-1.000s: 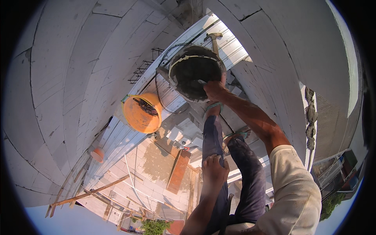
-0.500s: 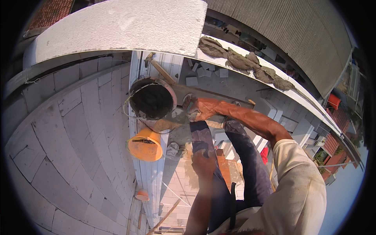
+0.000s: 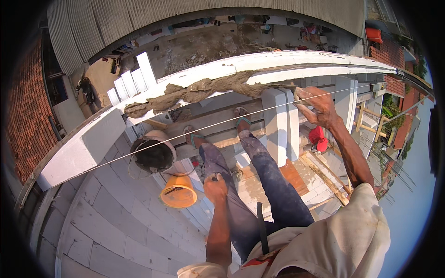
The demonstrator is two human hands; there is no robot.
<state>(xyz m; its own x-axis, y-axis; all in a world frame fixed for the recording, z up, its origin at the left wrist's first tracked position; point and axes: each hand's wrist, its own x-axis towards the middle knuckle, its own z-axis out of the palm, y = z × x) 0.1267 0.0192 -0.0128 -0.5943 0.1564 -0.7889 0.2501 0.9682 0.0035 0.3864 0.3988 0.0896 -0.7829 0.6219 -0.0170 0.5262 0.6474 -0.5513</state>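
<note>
My right hand (image 3: 317, 106) grips a mostly hidden trowel (image 3: 292, 89), its blade at the right end of lumpy grey mortar (image 3: 199, 90) along the white block wall top (image 3: 315, 60). A taut string (image 3: 106, 163) crosses by that hand. My left hand (image 3: 215, 187) is curled against my left thigh; what it holds, if anything, I cannot make out. A mortar bucket (image 3: 165, 139) stands below the wall at left, beside a yellow bucket (image 3: 178, 201).
My sandalled feet are on wooden planks (image 3: 215, 123). Upright white blocks (image 3: 273, 125) stand right of them. A red cloth (image 3: 319, 139) lies lower right. Beyond the wall are a corrugated roof (image 3: 208, 9), a lower cluttered yard and tiled roofs (image 3: 28, 111).
My right hand has left the mortar bucket and moved right and up to the wall top. The view has swung round to the wall. My left hand stays on my thigh.
</note>
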